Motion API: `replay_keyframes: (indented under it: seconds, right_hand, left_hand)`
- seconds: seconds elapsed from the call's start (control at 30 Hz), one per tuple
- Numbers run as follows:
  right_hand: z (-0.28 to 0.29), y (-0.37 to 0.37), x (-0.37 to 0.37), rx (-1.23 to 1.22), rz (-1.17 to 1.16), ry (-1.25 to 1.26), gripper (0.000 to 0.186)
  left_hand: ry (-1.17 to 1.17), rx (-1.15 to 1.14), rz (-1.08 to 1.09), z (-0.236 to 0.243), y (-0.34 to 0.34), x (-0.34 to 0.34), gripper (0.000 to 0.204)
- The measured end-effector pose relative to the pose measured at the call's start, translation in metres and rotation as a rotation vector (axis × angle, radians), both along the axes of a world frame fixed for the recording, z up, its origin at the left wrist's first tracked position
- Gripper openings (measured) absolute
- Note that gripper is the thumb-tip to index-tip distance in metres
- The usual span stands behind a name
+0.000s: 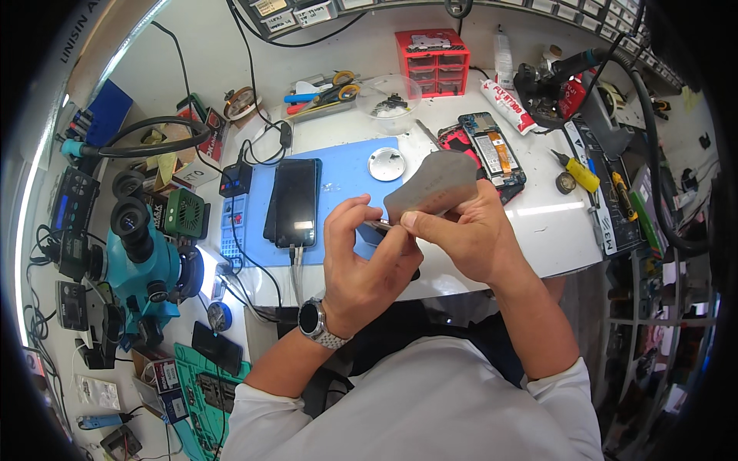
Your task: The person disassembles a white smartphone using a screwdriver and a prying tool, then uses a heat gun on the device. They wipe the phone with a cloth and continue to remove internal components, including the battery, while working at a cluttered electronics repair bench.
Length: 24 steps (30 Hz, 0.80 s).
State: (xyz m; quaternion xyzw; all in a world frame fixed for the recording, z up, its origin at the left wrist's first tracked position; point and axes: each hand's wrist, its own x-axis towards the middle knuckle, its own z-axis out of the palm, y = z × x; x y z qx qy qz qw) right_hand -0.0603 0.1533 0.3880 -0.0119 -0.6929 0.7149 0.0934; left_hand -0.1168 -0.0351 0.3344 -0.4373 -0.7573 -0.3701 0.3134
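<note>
My right hand (470, 234) grips a bent grey sheet (434, 183) with faint printed marks, like a piece of sandpaper, its thumb pressing on the lower edge. My left hand (365, 250), with a metal-band watch on the wrist, meets it at the sheet's lower left. Its thumb and index finger pinch a small, thin piece mostly hidden by the fingers. Both hands are raised over the front edge of the blue mat (350, 165). On that mat, to their left, lies a dark phone (297, 201) with cables at its lower end, next to a round metal tin (387, 164).
Behind my right hand lies an opened phone (496, 154). A red drawer box (434, 61), a clear round dish (388, 104) and a white-and-red tube (509, 106) stand or lie farther back. A teal microscope (142, 257) occupies the left side; tools and a yellow bottle (578, 170) lie right.
</note>
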Motion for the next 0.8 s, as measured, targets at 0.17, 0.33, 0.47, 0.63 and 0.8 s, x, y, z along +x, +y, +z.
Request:
replay_keyframes:
  seconds: [0.17, 0.33, 0.47, 0.63, 0.8]
  right_hand:
    - [-0.007, 0.004, -0.002, 0.046, 0.008, -0.015, 0.023]
    - [-0.014, -0.003, 0.0, 0.043, -0.049, 0.08, 0.023]
    - [-0.033, -0.015, 0.001, -0.01, -0.185, 0.241, 0.018]
    - [-0.046, -0.034, 0.002, -0.085, -0.299, 0.424, 0.012]
    - [-0.061, -0.043, 0.007, -0.036, -0.439, 0.563, 0.019]
  left_hand:
    - [-0.076, -0.003, 0.008, 0.009, 0.002, 0.002, 0.044]
    - [-0.224, -0.039, 0.005, 0.023, -0.001, 0.004, 0.042]
    - [-0.237, -0.07, 0.006, 0.028, -0.001, 0.0, 0.038]
    - [-0.242, -0.086, 0.012, 0.029, -0.001, -0.002, 0.035]
    - [-0.255, -0.13, 0.002, 0.032, 0.003, 0.001, 0.035]
